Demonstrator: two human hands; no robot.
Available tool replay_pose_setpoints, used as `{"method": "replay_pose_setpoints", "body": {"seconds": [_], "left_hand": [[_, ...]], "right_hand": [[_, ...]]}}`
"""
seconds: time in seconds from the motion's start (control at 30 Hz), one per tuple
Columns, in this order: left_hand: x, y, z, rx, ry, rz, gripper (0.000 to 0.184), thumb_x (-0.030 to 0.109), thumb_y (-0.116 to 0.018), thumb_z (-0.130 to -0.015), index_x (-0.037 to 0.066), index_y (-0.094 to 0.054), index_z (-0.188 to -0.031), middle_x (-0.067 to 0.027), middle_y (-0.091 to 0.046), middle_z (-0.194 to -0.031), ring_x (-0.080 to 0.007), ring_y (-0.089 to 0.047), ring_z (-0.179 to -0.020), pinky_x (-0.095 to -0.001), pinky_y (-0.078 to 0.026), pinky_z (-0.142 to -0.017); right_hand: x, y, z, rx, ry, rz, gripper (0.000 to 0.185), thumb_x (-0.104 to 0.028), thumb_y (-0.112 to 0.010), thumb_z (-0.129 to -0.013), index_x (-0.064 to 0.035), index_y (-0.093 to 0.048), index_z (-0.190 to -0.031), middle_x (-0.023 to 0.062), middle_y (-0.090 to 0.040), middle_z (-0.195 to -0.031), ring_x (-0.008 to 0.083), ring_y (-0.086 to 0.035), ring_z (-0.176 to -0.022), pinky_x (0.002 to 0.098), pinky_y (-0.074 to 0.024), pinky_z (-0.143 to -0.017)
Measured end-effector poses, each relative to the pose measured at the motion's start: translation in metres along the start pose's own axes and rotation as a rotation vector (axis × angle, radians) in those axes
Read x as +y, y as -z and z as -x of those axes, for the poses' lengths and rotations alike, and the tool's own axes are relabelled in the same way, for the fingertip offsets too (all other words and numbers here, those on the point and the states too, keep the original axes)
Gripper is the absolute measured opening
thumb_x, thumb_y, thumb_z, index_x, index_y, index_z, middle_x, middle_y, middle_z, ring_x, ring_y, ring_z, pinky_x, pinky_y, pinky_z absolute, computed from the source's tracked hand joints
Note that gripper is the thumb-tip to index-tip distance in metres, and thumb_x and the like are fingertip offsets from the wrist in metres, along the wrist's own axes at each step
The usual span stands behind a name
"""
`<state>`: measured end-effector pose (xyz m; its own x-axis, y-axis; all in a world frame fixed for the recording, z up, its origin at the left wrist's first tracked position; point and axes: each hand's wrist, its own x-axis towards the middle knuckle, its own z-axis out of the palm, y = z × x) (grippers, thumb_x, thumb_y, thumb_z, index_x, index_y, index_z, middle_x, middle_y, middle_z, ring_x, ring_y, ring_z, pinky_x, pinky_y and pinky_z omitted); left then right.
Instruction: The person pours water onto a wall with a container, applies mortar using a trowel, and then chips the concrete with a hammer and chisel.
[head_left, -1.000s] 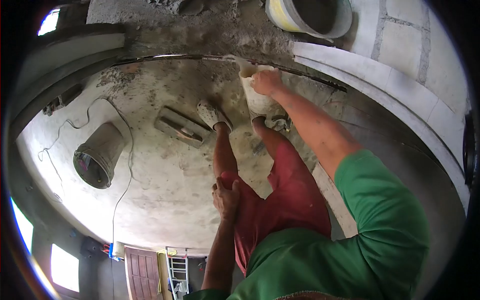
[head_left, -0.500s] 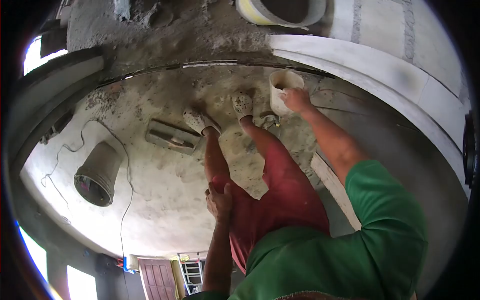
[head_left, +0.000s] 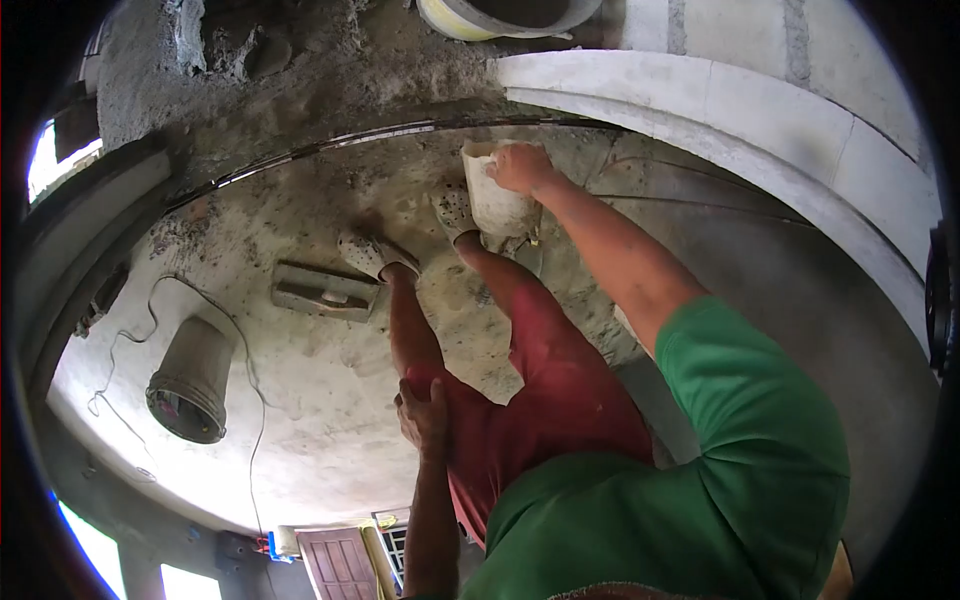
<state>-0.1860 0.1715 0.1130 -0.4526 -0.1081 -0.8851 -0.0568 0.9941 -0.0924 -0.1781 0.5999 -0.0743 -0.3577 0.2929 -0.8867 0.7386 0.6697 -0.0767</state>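
Observation:
In the head view, a whitish, stained small bucket [head_left: 503,205] stands out above the floor near my right foot. My right hand [head_left: 520,168] is closed on its upper rim, and the arm is stretched forward. What the bucket holds is hidden, since its mouth leans away from me. My left hand [head_left: 424,415] lies on my left knee with its fingers apart, holding nothing. A rectangular plastering float [head_left: 325,291] with a handle rests on the floor just left of my left shoe [head_left: 372,255].
A larger grey bucket [head_left: 190,370] sits on the floor to the left, with a thin cable [head_left: 250,365] beside it. Past a floor track [head_left: 330,143] is rough, dirty ground with a round tub [head_left: 455,22]. A white curved ledge [head_left: 640,85] runs along the right.
My right hand has brought the small bucket leftward toward my right foot and tipped it, so its opening shows less. My left hand stays on my knee. The view has shifted slightly.

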Motion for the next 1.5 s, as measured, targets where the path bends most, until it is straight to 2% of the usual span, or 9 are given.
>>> {"method": "replay_pose_setpoints", "body": {"seconds": [0.37,0.6,0.8,1.03,1.17,1.23,1.33,1.43,1.5], "left_hand": [[-0.015,-0.010,-0.001,0.038,-0.013,0.028,0.076,0.046,-0.071,-0.086,0.004,-0.046,-0.144,-0.0241,-0.054,-0.136,-0.0416,-0.054,-0.124,-0.0491,-0.045,-0.101],[-0.007,-0.012,0.011,0.022,-0.019,-0.045,0.076,0.046,-0.070,-0.086,0.006,-0.044,-0.145,-0.0236,-0.053,-0.135,-0.0413,-0.052,-0.124,-0.0500,-0.044,-0.102],[-0.019,-0.019,0.003,0.006,-0.039,-0.141,0.077,0.045,-0.070,-0.086,0.008,-0.041,-0.146,-0.0233,-0.052,-0.135,-0.0415,-0.053,-0.123,-0.0512,-0.045,-0.099],[-0.027,-0.015,-0.001,0.007,-0.028,-0.163,0.074,0.046,-0.070,-0.086,0.011,-0.043,-0.146,-0.0227,-0.052,-0.135,-0.0414,-0.054,-0.122,-0.0513,-0.046,-0.098],[-0.027,-0.014,-0.002,-0.017,-0.026,-0.151,0.074,0.045,-0.071,-0.085,0.012,-0.044,-0.145,-0.0224,-0.052,-0.134,-0.0408,-0.054,-0.122,-0.0512,-0.046,-0.099],[-0.027,-0.015,-0.004,-0.026,-0.013,-0.143,0.074,0.045,-0.072,-0.084,0.013,-0.044,-0.145,-0.0224,-0.052,-0.134,-0.0406,-0.054,-0.122,-0.0511,-0.046,-0.099],[-0.030,-0.017,-0.007,-0.026,-0.019,-0.125,0.074,0.045,-0.072,-0.084,0.011,-0.045,-0.145,-0.0222,-0.052,-0.134,-0.0406,-0.053,-0.122,-0.0510,-0.046,-0.099],[-0.035,-0.021,-0.011,0.008,-0.053,-0.107,0.075,0.044,-0.072,-0.083,0.010,-0.045,-0.144,-0.0224,-0.052,-0.134,-0.0407,-0.053,-0.122,-0.0512,-0.046,-0.099],[-0.032,-0.017,-0.011,0.000,-0.055,-0.090,0.075,0.043,-0.073,-0.083,0.008,-0.045,-0.144,-0.0230,-0.052,-0.134,-0.0407,-0.053,-0.122,-0.0515,-0.046,-0.099]], "right_hand": [[0.129,-0.060,-0.028,0.271,-0.256,0.000,0.053,-0.053,-0.055,-0.095,-0.0125,-0.068,-0.125,0.0184,-0.068,-0.121,0.0377,-0.062,-0.116,0.0507,-0.0478,-0.099],[0.124,-0.085,0.030,0.467,-0.068,-0.015,0.048,-0.054,-0.060,-0.092,-0.0099,-0.075,-0.105,0.0185,-0.073,-0.098,0.0387,-0.068,-0.097,0.0524,-0.0512,-0.087],[0.017,-0.069,0.075,0.438,0.198,-0.141,0.042,-0.050,-0.060,-0.093,-0.0137,-0.076,-0.105,0.0161,-0.073,-0.087,0.0350,-0.071,-0.081,0.0467,-0.0566,-0.076],[-0.095,-0.069,0.060,0.281,0.255,-0.600,0.047,-0.049,-0.056,-0.096,-0.0099,-0.073,-0.117,0.0225,-0.072,-0.096,0.0362,-0.071,-0.091,0.0469,-0.0549,-0.087],[-0.089,-0.067,0.008,0.335,0.483,-0.122,0.046,-0.046,-0.056,-0.096,-0.0115,-0.070,-0.124,0.0231,-0.072,-0.098,0.0341,-0.072,-0.093,0.0446,-0.0548,-0.088],[-0.070,-0.054,-0.011,0.296,0.140,-0.840,0.044,-0.044,-0.058,-0.095,-0.0122,-0.070,-0.123,0.0236,-0.072,-0.100,0.0347,-0.071,-0.089,0.0439,-0.0553,-0.086],[0.006,-0.111,-0.108,0.882,0.372,-0.315,0.027,-0.034,-0.061,-0.095,-0.0093,-0.072,-0.100,0.0099,-0.067,-0.079,0.0241,-0.063,-0.066,0.0425,-0.0514,-0.063],[0.032,-0.085,-0.098,0.545,-0.182,-1.246,0.038,-0.040,-0.070,-0.089,-0.0018,-0.071,-0.087,0.0029,-0.054,-0.063,0.0136,-0.052,-0.058,0.0378,-0.0450,-0.058],[0.060,-0.083,-0.098,0.549,-0.240,-1.162,0.040,-0.039,-0.070,-0.091,0.0005,-0.069,-0.087,0.0020,-0.052,-0.064,0.0139,-0.050,-0.057,0.0367,-0.0439,-0.057]]}}
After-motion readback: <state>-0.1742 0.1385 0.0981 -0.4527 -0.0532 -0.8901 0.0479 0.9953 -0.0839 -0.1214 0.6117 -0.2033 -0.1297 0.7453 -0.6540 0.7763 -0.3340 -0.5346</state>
